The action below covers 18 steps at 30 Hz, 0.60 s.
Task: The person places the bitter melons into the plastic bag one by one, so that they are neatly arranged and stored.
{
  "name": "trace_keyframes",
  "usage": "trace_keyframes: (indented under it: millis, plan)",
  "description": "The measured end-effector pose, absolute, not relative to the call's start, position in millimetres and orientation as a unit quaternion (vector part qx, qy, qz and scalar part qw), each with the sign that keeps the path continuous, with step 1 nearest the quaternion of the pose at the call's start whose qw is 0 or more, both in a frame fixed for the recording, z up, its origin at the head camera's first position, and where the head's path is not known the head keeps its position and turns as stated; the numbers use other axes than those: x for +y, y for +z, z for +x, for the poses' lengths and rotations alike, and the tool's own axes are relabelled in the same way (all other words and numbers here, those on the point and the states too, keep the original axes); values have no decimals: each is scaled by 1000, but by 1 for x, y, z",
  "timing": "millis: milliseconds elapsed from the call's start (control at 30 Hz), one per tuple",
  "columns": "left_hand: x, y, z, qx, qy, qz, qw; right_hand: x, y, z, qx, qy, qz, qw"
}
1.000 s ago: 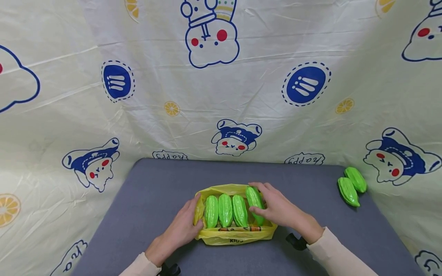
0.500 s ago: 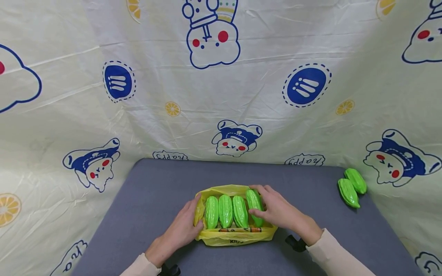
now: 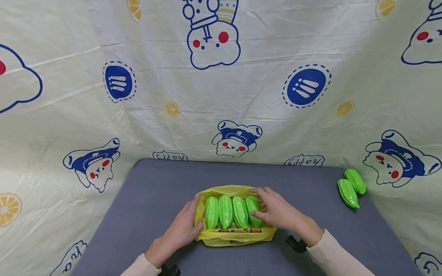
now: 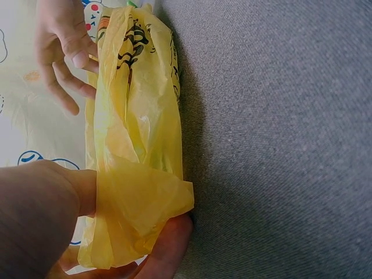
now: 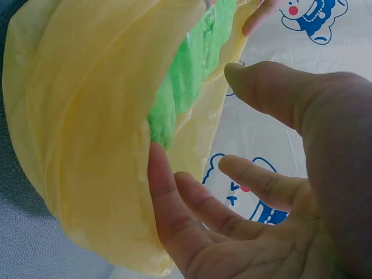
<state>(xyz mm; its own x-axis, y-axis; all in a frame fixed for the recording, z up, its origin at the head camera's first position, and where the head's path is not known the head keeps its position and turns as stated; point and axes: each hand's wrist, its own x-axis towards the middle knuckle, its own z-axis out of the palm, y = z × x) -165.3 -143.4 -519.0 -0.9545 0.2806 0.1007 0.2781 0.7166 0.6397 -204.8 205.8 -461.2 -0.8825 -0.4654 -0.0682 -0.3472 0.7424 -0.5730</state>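
A yellow plastic bag (image 3: 221,242) lies on the table with its mouth spread open upward. Inside it, several green, ribbed bitter melons (image 3: 225,211) stand side by side in a row. My left hand (image 3: 183,224) holds the bag's left side, its thumb and fingers around the plastic in the left wrist view. Over the bag's right end is my right hand (image 3: 276,209), fingers spread and loosely bent, with nothing gripped. The rightmost bitter melon (image 3: 253,211) rests in the bag beside those fingers. In the right wrist view a finger touches the bag's rim (image 5: 148,125).
Two more bitter melons (image 3: 348,193) lie together at the far right edge of the grey table (image 3: 304,184). Behind the table hangs a pale sheet (image 3: 248,92) with cartoon prints.
The rightmost bitter melon has gone down into the bag, level with the others. My right hand has let go of it; my left hand has stayed in place.
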Motion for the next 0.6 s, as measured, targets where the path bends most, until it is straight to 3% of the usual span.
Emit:
trace_keyframes:
  millis: [600]
  plan:
    - [-144, -521, -166, 924, 351, 151, 1, 209, -458, -206, 929, -293, -224, 34]
